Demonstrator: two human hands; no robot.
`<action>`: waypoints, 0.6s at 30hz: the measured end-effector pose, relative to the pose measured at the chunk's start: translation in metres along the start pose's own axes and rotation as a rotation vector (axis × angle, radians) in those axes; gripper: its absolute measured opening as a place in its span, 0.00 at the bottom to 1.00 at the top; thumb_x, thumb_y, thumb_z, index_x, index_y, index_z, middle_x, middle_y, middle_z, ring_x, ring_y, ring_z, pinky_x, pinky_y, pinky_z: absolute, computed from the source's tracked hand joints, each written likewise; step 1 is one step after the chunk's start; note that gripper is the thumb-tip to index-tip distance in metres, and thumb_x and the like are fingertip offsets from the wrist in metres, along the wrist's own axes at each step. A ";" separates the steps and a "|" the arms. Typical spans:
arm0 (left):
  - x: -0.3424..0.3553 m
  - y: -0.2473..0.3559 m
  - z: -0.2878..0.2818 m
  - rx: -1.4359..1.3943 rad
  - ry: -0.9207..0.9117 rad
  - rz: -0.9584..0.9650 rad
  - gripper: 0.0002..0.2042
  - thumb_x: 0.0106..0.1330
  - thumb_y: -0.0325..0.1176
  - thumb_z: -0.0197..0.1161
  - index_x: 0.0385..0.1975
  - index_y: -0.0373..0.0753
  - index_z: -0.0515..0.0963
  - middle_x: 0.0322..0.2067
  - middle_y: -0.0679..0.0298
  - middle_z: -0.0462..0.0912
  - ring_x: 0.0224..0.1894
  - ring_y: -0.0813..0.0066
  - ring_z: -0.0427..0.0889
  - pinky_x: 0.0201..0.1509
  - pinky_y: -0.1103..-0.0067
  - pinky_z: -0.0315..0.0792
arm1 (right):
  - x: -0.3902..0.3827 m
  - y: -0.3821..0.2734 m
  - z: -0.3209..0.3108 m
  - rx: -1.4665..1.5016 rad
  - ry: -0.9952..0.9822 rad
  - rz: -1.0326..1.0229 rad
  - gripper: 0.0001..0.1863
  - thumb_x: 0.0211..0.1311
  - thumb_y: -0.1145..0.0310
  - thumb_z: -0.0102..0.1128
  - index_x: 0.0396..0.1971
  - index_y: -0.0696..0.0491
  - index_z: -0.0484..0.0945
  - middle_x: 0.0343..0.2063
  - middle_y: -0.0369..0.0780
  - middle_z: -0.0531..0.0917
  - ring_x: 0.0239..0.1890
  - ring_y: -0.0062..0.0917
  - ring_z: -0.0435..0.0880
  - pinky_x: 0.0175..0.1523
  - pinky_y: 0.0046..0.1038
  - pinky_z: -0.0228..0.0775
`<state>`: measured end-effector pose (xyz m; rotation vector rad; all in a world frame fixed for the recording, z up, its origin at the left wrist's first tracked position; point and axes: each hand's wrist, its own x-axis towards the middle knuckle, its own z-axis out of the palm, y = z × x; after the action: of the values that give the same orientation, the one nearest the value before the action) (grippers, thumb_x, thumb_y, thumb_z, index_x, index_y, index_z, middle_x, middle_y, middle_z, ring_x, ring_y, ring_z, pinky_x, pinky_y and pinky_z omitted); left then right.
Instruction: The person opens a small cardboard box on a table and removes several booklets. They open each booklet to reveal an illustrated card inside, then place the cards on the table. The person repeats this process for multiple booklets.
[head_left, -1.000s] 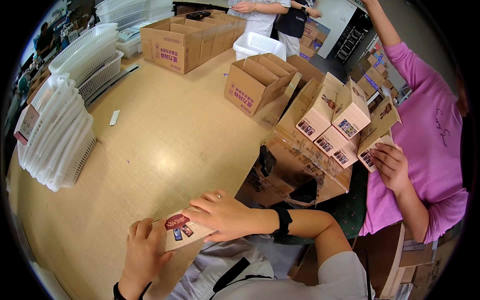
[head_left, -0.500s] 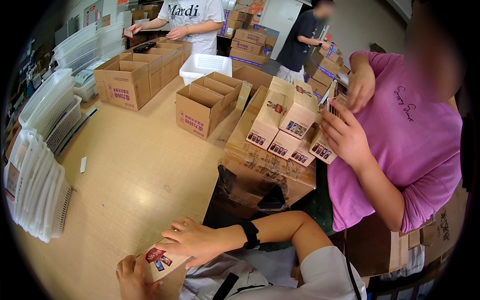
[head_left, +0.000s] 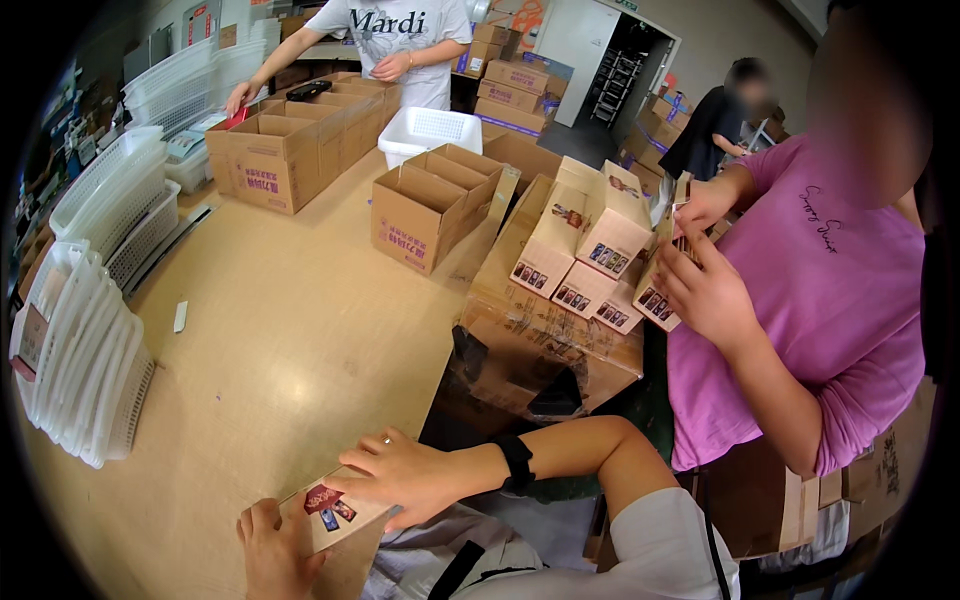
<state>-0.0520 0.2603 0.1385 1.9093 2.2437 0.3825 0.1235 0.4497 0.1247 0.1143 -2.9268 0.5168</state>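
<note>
A flat cream-coloured cardboard box [head_left: 350,532] with a dark red patch and small printed pictures lies at the near edge of the table. My left hand [head_left: 275,552] grips its left end, fingers bent over the edge. Over its right end lies my right hand [head_left: 415,482], with the fingers at the far side and the thumb near the close side. A ring and a black wristband show on that arm. What lies beneath both palms is hidden.
Stacked white plastic baskets [head_left: 85,350] line the table's left side. Divided brown cartons [head_left: 430,215] stand farther back, near a white basket [head_left: 430,130]. On my right, a co-worker in pink [head_left: 800,300] handles cream boxes [head_left: 555,235] piled on a large carton [head_left: 540,350].
The view has shifted slightly. My hands stay on the box. The co-worker at the back now reaches down into a divided carton with a red item; the dark-shirted person has moved right.
</note>
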 end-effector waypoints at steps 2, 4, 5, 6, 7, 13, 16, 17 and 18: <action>0.004 0.002 -0.002 0.008 -0.023 0.012 0.33 0.45 0.25 0.68 0.56 0.40 0.65 0.44 0.49 0.71 0.47 0.48 0.68 0.52 0.61 0.64 | -0.001 0.001 0.001 -0.010 0.017 -0.003 0.49 0.32 0.54 0.74 0.59 0.52 0.61 0.46 0.42 0.66 0.46 0.36 0.67 0.42 0.37 0.60; 0.001 0.006 -0.007 0.015 -0.071 -0.006 0.32 0.46 0.26 0.68 0.56 0.39 0.65 0.44 0.49 0.71 0.47 0.47 0.68 0.52 0.61 0.63 | -0.002 0.001 0.001 0.005 0.015 -0.001 0.49 0.32 0.54 0.74 0.59 0.52 0.61 0.46 0.43 0.66 0.46 0.36 0.67 0.42 0.37 0.59; 0.001 0.006 -0.009 0.011 -0.080 -0.004 0.33 0.46 0.26 0.68 0.56 0.40 0.64 0.44 0.49 0.71 0.47 0.48 0.68 0.52 0.61 0.63 | -0.002 0.001 0.001 -0.001 0.032 -0.007 0.49 0.31 0.54 0.74 0.59 0.52 0.61 0.46 0.43 0.66 0.46 0.36 0.67 0.42 0.37 0.59; 0.001 0.007 -0.011 0.010 -0.088 -0.004 0.33 0.47 0.26 0.68 0.57 0.40 0.64 0.45 0.49 0.71 0.48 0.48 0.68 0.53 0.60 0.63 | -0.002 0.000 0.001 -0.002 0.031 -0.005 0.49 0.31 0.54 0.74 0.59 0.52 0.61 0.46 0.43 0.66 0.46 0.36 0.67 0.42 0.37 0.59; 0.001 0.007 -0.012 0.009 -0.095 -0.006 0.34 0.47 0.27 0.68 0.58 0.41 0.63 0.45 0.49 0.71 0.48 0.48 0.67 0.53 0.60 0.63 | -0.002 0.000 0.001 -0.003 0.031 -0.005 0.49 0.31 0.54 0.74 0.59 0.52 0.61 0.46 0.43 0.66 0.46 0.37 0.67 0.42 0.37 0.59; 0.002 0.006 -0.012 0.041 -0.131 -0.023 0.38 0.48 0.28 0.68 0.62 0.46 0.60 0.48 0.49 0.69 0.50 0.48 0.66 0.55 0.59 0.61 | -0.003 -0.001 -0.001 0.008 -0.082 0.037 0.51 0.35 0.51 0.73 0.63 0.49 0.58 0.50 0.44 0.65 0.48 0.38 0.66 0.47 0.38 0.57; 0.000 0.006 -0.012 0.024 -0.127 -0.012 0.37 0.48 0.29 0.68 0.62 0.46 0.60 0.48 0.48 0.68 0.50 0.47 0.66 0.54 0.59 0.61 | -0.004 -0.001 -0.001 0.018 -0.050 0.029 0.51 0.35 0.51 0.73 0.62 0.49 0.59 0.49 0.44 0.65 0.48 0.38 0.66 0.47 0.37 0.57; 0.000 0.006 -0.013 0.033 -0.127 -0.016 0.37 0.48 0.29 0.68 0.62 0.46 0.60 0.48 0.48 0.68 0.49 0.47 0.66 0.54 0.59 0.61 | -0.004 -0.001 -0.001 0.003 -0.039 0.024 0.51 0.34 0.51 0.73 0.62 0.49 0.59 0.49 0.44 0.65 0.48 0.37 0.66 0.47 0.37 0.58; 0.000 0.006 -0.013 0.041 -0.125 -0.021 0.37 0.48 0.29 0.68 0.62 0.47 0.60 0.48 0.48 0.68 0.49 0.47 0.66 0.54 0.59 0.61 | -0.004 -0.001 -0.001 -0.004 -0.024 0.017 0.51 0.34 0.51 0.73 0.62 0.49 0.59 0.49 0.44 0.65 0.48 0.37 0.66 0.47 0.37 0.58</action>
<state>-0.0498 0.2597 0.1526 1.8723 2.2052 0.2095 0.1277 0.4492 0.1248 0.0954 -2.9546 0.5158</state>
